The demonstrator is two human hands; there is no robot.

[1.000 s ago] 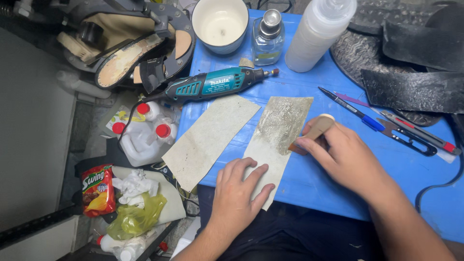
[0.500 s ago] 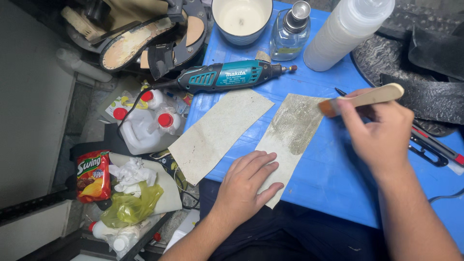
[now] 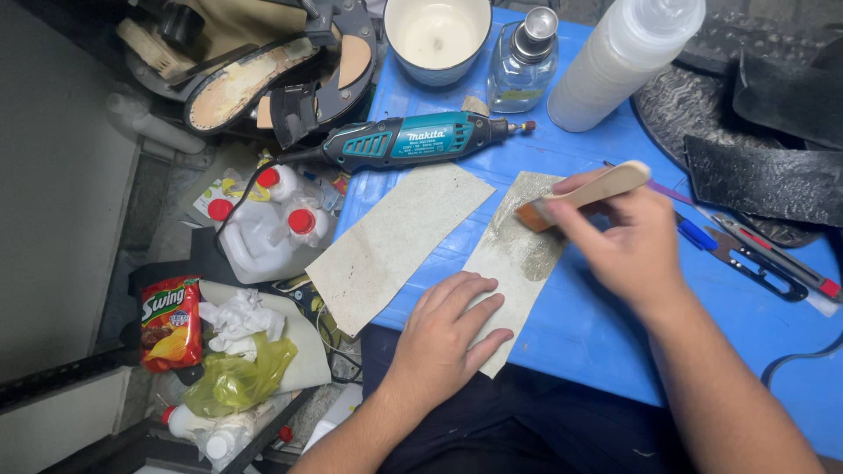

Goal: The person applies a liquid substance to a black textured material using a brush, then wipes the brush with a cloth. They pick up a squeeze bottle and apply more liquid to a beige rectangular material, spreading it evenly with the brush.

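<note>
Two pale rectangular sheets lie on the blue table [image 3: 597, 325]. My left hand [image 3: 448, 329] presses flat on the near end of the right sheet [image 3: 518, 250], whose upper part looks wet and shiny. My right hand [image 3: 628, 241] grips a wooden-handled brush [image 3: 584, 193], with the bristles touching the sheet's upper right edge. The left sheet [image 3: 395, 241] lies dry beside it, hanging over the table's left edge.
A teal rotary tool [image 3: 413, 140] lies behind the sheets. A white bowl [image 3: 437, 35], a small glass bottle [image 3: 522, 61] and a white squeeze bottle [image 3: 619, 61] stand at the back. Black rubber pieces [image 3: 764, 175], a utility knife [image 3: 773, 263] lie right. Shoes [image 3: 263, 70], jugs [image 3: 263, 233] and trash sit left.
My right hand lifted the brush off the sheet, swung it right, and has now brought it back down onto the sheet's upper part. My left hand kept holding the sheet.
</note>
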